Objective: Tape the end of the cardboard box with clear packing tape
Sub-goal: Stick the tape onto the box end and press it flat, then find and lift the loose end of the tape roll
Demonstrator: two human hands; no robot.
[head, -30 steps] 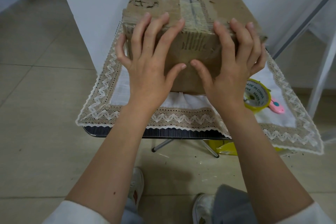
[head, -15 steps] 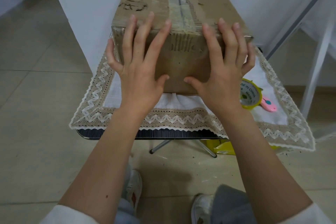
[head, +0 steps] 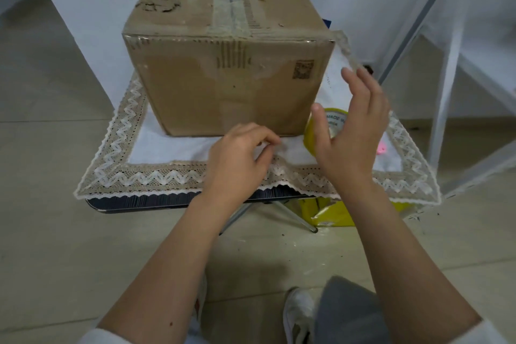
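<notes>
A worn cardboard box [head: 223, 86] stands on a small table covered by a lace-edged cloth [head: 156, 176]. Clear tape runs along its top seam and across the upper part of its near end. My left hand [head: 237, 162] hovers in front of the box's lower edge with fingers loosely curled, holding nothing. My right hand [head: 354, 131] is raised beside the box's right corner, fingers straight and spread, apart from the box. Behind it lies the tape roll [head: 332, 123] with a yellow core, partly hidden by my thumb and palm.
A pink cutter [head: 381, 148] lies on the cloth right of the roll. A yellow bag [head: 332, 212] sits on the floor under the table. A white metal frame [head: 446, 98] stands at the right. My shoes and knee are below.
Both hands have come off the box's near end. The left dropped to the cloth in front of the box; the right moved right and down, over the tape roll.
</notes>
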